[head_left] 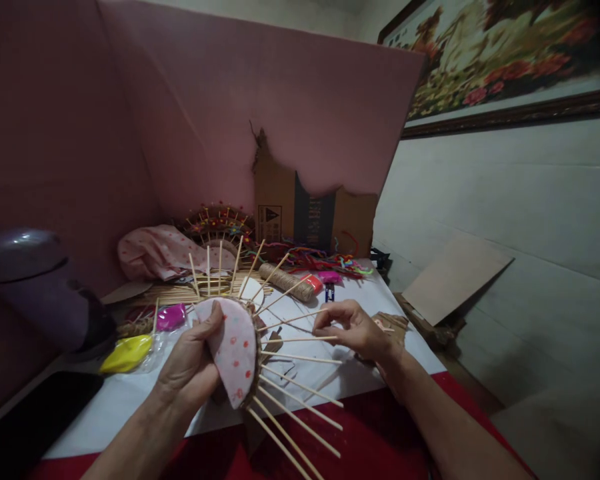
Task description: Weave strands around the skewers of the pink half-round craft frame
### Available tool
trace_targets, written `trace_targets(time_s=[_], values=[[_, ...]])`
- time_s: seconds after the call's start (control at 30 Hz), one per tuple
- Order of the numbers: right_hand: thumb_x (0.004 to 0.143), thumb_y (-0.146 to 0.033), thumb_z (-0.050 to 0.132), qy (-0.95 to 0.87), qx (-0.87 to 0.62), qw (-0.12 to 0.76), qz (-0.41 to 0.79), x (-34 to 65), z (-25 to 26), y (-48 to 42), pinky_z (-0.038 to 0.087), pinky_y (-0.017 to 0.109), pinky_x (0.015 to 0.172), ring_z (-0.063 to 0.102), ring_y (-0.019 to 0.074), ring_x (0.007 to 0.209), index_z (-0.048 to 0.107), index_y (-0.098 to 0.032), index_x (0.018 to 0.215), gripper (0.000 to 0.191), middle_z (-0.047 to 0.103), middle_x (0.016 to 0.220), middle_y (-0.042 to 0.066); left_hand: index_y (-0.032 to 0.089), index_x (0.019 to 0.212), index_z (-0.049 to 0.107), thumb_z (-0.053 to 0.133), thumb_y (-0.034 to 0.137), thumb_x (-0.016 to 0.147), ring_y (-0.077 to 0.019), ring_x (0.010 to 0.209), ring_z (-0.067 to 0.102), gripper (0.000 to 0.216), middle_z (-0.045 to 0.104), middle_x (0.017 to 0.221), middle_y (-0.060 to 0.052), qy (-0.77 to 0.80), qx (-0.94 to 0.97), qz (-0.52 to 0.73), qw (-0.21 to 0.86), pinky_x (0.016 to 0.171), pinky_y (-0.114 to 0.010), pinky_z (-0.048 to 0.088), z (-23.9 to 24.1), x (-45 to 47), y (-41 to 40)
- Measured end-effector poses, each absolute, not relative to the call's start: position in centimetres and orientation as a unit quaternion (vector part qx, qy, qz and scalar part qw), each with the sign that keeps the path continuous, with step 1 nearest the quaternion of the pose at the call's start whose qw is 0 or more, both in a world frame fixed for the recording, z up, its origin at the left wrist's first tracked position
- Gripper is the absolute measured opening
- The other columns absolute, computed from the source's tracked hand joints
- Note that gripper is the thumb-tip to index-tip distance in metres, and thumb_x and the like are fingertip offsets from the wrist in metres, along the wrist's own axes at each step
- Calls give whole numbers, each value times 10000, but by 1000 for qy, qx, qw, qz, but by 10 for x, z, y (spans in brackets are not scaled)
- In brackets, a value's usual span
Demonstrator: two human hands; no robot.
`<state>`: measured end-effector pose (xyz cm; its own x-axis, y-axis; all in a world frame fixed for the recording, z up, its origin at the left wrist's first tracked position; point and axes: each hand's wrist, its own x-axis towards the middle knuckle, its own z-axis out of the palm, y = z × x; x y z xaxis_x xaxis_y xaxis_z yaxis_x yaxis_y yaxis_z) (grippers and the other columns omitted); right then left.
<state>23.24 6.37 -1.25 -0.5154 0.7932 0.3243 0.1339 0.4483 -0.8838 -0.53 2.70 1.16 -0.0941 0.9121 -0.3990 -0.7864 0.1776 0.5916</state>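
Observation:
My left hand (193,360) grips a half-disc (235,353) covered in pale cloth with red spots, thumb on top and fingers underneath. Thin wooden sticks (303,387) fan out from its curved edge, which has a brown, twine-like rim. To the right of it, my right hand (353,327) is closed in a pinch among the stick tips. A thin strand of twine (293,323) runs from near the rim to these fingertips. Behind the half-disc lies a roll of brown twine (287,282).
Yellow (127,353) and magenta packets (171,317) lie at left, near a dark phone-like slab (40,413) and a blurred purple bottle (45,293). Behind are spotted cloth (155,252), colourful pipe cleaners (325,257) and torn cardboard (275,193). Cardboard scraps (393,327) sit at right.

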Motion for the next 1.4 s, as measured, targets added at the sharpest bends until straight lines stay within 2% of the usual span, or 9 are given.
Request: trace_targets(time_s=[0.13,0.3,0.43,0.83,1.0,1.1,1.23,1.33,1.4], values=[[763,-309,606,-799,-291,286,441,215,-17,55,368,204,551,460,91,571,620,-121,659,215,538,614,-3,104,703,603,494,7,783,-165,490,647,165,684,568,-69,379,80,610,691,520,-300,560,8,-4,22],[793,-302,547,-844,-260,230,408,204,-28,48,356,195,563,425,92,583,645,-131,724,209,498,605,-21,74,728,645,493,-22,753,-188,542,664,181,709,648,-119,372,112,578,718,557,-311,564,2,-2,16],[787,-250,533,-836,-258,204,440,199,-33,46,372,188,571,428,92,591,641,-128,716,178,499,625,-15,68,711,666,492,5,774,-193,552,664,196,712,648,-125,364,110,576,724,571,-315,564,0,-1,15],[764,-287,563,-816,-230,166,503,199,-33,46,371,191,570,444,96,599,607,-113,700,190,503,646,-13,90,689,674,517,18,768,-180,539,659,190,708,620,-95,357,118,586,717,552,-284,557,0,0,14],[805,-324,550,-840,-262,152,450,200,-30,42,415,224,718,526,147,746,667,-144,830,216,624,774,19,93,671,673,548,45,762,-176,547,662,162,710,621,-91,338,119,553,752,584,-278,559,-4,3,13],[826,-377,527,-819,-267,171,477,200,-20,38,418,277,814,549,181,879,658,-171,971,284,638,936,44,90,689,672,544,53,765,-185,567,669,153,716,645,-103,332,116,548,759,606,-289,561,-4,3,13],[788,-428,581,-718,-231,268,600,196,-19,36,396,307,892,520,181,1016,595,-176,1056,368,554,1116,71,104,669,658,522,35,767,-182,555,667,182,713,628,-91,321,113,574,745,584,-281,560,-3,2,13],[723,-424,666,-604,-201,311,706,189,-29,36,441,261,735,556,124,787,560,-170,971,371,574,897,34,101,693,660,495,27,782,-173,543,661,201,712,628,-89,333,102,590,728,566,-272,558,-2,2,15],[705,-415,689,-563,-203,326,732,184,-35,36,409,211,585,494,75,596,546,-163,902,350,531,730,-14,96,698,661,487,27,787,-177,547,663,208,713,635,-97,342,94,598,719,571,-277,560,-1,2,16]])
